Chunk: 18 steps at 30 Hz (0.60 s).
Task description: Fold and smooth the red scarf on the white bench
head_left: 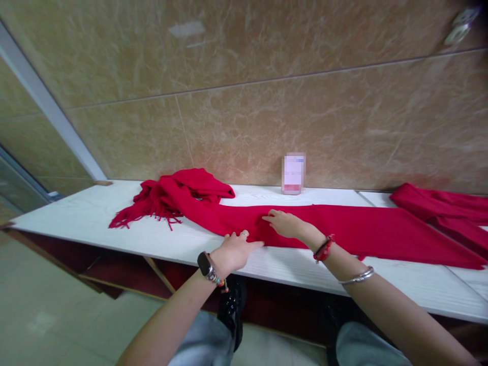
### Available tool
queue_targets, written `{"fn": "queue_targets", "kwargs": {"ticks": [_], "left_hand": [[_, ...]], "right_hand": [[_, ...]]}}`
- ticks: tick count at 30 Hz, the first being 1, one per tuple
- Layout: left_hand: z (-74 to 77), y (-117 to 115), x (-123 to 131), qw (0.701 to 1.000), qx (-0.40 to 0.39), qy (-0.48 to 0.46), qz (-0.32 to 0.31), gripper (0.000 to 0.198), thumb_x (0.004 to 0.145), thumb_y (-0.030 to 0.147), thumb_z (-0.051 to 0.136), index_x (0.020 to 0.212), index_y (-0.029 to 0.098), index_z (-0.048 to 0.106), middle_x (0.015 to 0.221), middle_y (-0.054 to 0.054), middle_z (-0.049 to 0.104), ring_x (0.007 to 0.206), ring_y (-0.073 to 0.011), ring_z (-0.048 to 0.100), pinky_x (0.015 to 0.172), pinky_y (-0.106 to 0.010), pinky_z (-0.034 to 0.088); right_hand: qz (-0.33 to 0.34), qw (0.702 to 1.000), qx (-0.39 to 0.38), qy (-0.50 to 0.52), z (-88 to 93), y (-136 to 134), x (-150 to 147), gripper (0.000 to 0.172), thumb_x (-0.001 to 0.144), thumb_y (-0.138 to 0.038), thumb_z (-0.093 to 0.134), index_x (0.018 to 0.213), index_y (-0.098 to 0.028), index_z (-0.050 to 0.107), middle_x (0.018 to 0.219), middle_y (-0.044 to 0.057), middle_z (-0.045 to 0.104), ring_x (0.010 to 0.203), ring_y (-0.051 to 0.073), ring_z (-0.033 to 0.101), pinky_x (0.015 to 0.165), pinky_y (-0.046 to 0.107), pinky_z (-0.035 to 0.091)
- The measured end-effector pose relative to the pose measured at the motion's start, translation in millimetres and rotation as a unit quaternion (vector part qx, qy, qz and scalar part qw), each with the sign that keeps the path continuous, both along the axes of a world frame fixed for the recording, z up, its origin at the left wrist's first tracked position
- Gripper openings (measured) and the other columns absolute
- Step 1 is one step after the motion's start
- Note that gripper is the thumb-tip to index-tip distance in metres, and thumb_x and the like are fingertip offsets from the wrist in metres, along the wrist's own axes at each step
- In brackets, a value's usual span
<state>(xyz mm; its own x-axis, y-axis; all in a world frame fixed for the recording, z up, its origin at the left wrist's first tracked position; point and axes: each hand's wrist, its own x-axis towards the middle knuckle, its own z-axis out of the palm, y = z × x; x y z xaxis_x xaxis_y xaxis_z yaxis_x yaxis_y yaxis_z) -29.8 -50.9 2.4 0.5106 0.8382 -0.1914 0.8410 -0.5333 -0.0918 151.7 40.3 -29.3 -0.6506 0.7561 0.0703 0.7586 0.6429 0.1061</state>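
Note:
A long red scarf (354,229) is spread along the white cabinet top (320,269). Its left end lies bunched, with a loose fringe hanging over the white surface. My left hand (234,250) rests at the scarf's near edge, fingers spread and touching the cloth. On the middle of the scarf lies my right hand (284,223), fingers stretched out to the left over the fabric. Neither hand has cloth gripped in it, as far as I can see. A watch and beads circle my left wrist; a red band and a silver bangle are on my right arm.
Against the tiled wall (244,127) leans a phone-like blurred object (293,174) behind the scarf. More folded red cloth (450,203) lies at the far right. Under the top are open dark red shelves (125,269). My black shoe (231,307) shows below the front edge.

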Motion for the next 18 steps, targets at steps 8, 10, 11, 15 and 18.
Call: {"fn": "queue_targets", "kwargs": {"ticks": [8, 10, 11, 15, 18], "left_hand": [[2.5, -2, 3, 1.0, -0.008, 0.015, 0.009, 0.053, 0.083, 0.007, 0.036, 0.13, 0.033, 0.039, 0.127, -0.016, 0.043, 0.111, -0.0333, 0.048, 0.084, -0.046, 0.042], [3.6, -3, 3, 1.0, -0.015, 0.02, 0.01, 0.053, 0.084, 0.008, 0.036, 0.13, 0.034, 0.038, 0.129, -0.016, 0.041, 0.111, -0.0337, 0.048, 0.084, -0.046, 0.042], [4.2, -3, 2, 1.0, -0.019, 0.019, 0.01, 0.054, 0.083, 0.008, 0.037, 0.13, 0.034, 0.038, 0.13, -0.016, 0.04, 0.112, -0.0336, 0.047, 0.084, -0.046, 0.041], [6.7, -2, 3, 0.999, -0.031, 0.006, 0.011, 0.054, 0.081, 0.007, 0.039, 0.129, 0.033, 0.04, 0.131, -0.016, 0.04, 0.115, -0.0335, 0.044, 0.086, -0.046, 0.04], [7.9, -2, 3, 0.999, -0.042, 0.015, 0.018, 0.053, 0.082, 0.008, 0.039, 0.129, 0.033, 0.04, 0.131, -0.018, 0.039, 0.116, -0.0356, 0.043, 0.085, -0.048, 0.04]], "right_hand": [[0.208, 0.977, -0.04, -0.004, -16.5, 19, -18, 0.039, 0.09, -0.018, 0.033, 0.126, -0.022, 0.045, 0.138, 0.006, 0.037, 0.129, 0.024, 0.025, 0.095, 0.047, 0.037], [0.157, 0.986, -0.048, -0.006, -20.0, 31, -14, 0.042, 0.092, -0.021, 0.025, 0.134, -0.022, 0.033, 0.141, 0.008, 0.03, 0.13, 0.025, 0.021, 0.095, 0.052, 0.035], [0.125, 0.991, -0.049, -0.009, -21.0, 38, -11, 0.044, 0.093, -0.022, 0.022, 0.136, -0.021, 0.028, 0.142, 0.008, 0.027, 0.13, 0.025, 0.021, 0.095, 0.053, 0.034], [0.061, 0.997, -0.04, 0.001, -19.7, 50, -6, 0.044, 0.093, -0.025, 0.024, 0.136, -0.023, 0.029, 0.143, 0.01, 0.025, 0.13, 0.027, 0.021, 0.097, 0.054, 0.029], [0.097, 0.992, -0.063, 0.056, -18.7, 44, -13, 0.045, 0.093, -0.034, 0.021, 0.137, -0.026, 0.025, 0.144, 0.006, 0.022, 0.131, 0.024, 0.018, 0.101, 0.052, 0.023]]}}
